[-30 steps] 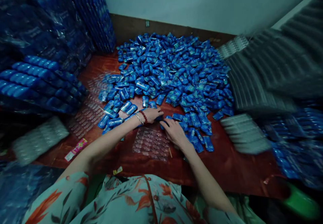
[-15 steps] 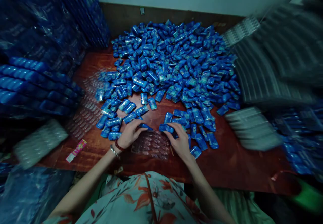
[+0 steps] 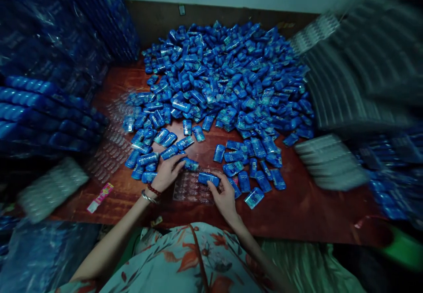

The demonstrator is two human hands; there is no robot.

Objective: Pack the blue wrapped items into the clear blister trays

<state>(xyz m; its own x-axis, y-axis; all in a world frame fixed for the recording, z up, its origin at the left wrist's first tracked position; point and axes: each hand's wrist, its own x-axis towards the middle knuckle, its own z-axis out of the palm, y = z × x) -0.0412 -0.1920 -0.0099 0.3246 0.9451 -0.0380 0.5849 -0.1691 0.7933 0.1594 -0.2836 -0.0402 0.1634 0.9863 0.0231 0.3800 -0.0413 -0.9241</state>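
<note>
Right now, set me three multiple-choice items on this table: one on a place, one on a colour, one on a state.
1. Where does the clear blister tray lie?
A. between the two hands
B. on the packet heap
C. on the floor

2. What colour are the heaped packets?
A. red
B. blue
C. yellow

3. What is the right hand doing?
A. lying flat and empty
B. holding a blue packet in its fingers over the tray
C. gripping the pink wrapper

Key: 1 A, tray sits between left hand and right; 2 B, all blue; 3 B, fingers pinch one packet.
</note>
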